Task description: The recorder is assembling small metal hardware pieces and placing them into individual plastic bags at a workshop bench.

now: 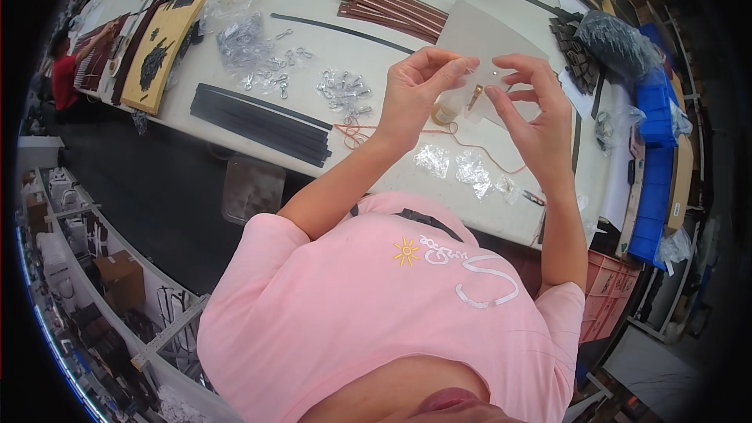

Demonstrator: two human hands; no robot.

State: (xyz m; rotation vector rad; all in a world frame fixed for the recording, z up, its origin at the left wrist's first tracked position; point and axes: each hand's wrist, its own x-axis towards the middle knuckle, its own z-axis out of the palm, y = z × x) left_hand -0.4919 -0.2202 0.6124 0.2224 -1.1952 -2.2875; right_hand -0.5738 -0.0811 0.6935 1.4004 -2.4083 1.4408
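Note:
Above the table, my left hand (417, 94) has thumb and forefinger pinched together; what they hold, if anything, is too small to make out. Facing it, my right hand (540, 110) is open, its thumb and curved fingers apart. Between and below the hands are a small gold-coloured, pointed piece (475, 95) close to the right thumb and a small jar (445, 114) with yellowish contents, partly hidden. A pale grey sheet (462, 31) lies behind the fingers. Thin orange cord (486, 153) winds over the tabletop below my hands.
Black strips (262, 124) and metal snap hooks (343, 90) lie left, brown straps (392, 12) at the back. Small clear bags (472, 172) and thread snips (534, 198) are near the front edge. Blue bins (656, 113) stand right. Another person (66, 70) works far left.

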